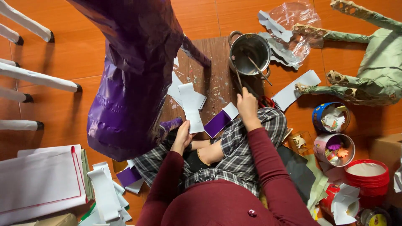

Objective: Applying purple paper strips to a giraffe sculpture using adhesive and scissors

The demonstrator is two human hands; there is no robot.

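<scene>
I sit on the floor in plaid trousers. My left hand [181, 137] pinches the lower end of a white paper strip [191, 105] lying on a brown board [217, 79]. My right hand [247, 104] grips the dark handle of a brush [238, 78] whose tip is in a metal pot [250, 54] at the board's far edge. A stick also rests in the pot. A purple paper piece [217, 122] lies between my hands. A large purple paper-covered figure [134, 75] stands to the left of the board.
A green paper-covered figure [372, 67] lies at the right. Round tins with scraps [331, 117], a red tub [370, 175] and clear plastic [293, 25] sit nearby. White paper sheets [39, 178] and strips [102, 190] lie at lower left. White legs [37, 77] stand at left.
</scene>
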